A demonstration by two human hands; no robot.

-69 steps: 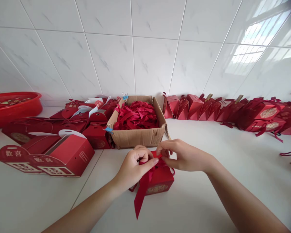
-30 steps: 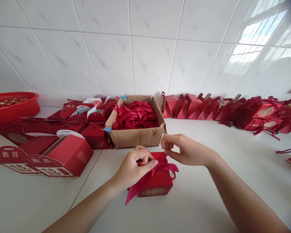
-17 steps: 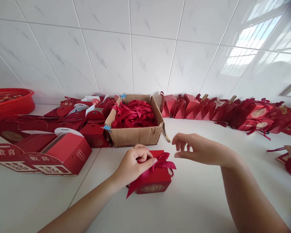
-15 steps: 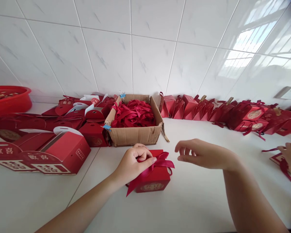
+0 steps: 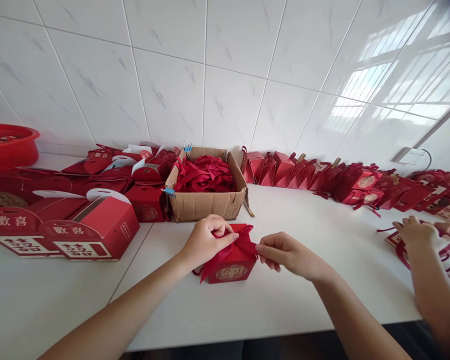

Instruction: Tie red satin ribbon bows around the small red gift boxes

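Note:
A small red gift box [image 5: 235, 267] with a gold emblem on its front stands on the white table before me. Across its top lies a shiny red ribbon [image 5: 243, 244], one tail hanging down the box's left front. My left hand [image 5: 210, 241] is closed on the ribbon at the box's upper left, thumb against the curled fingers. At the box's right side, my right hand [image 5: 287, 254] pinches another part of the ribbon between thumb and forefinger. My left fingers cover part of the ribbon's middle.
Behind the gift box stands a cardboard box [image 5: 206, 206] full of red ribbons. Larger red boxes [image 5: 108, 227] crowd the left, near a red basin [image 5: 13, 155]. Small red boxes [image 5: 281, 169] line the tiled wall at right. Another person's hands [image 5: 420, 237] work at far right.
My right hand has moved left and down and taken hold of the ribbon's right part. My left hand keeps its grip. The view has shifted to the right, showing more of the other person's hands.

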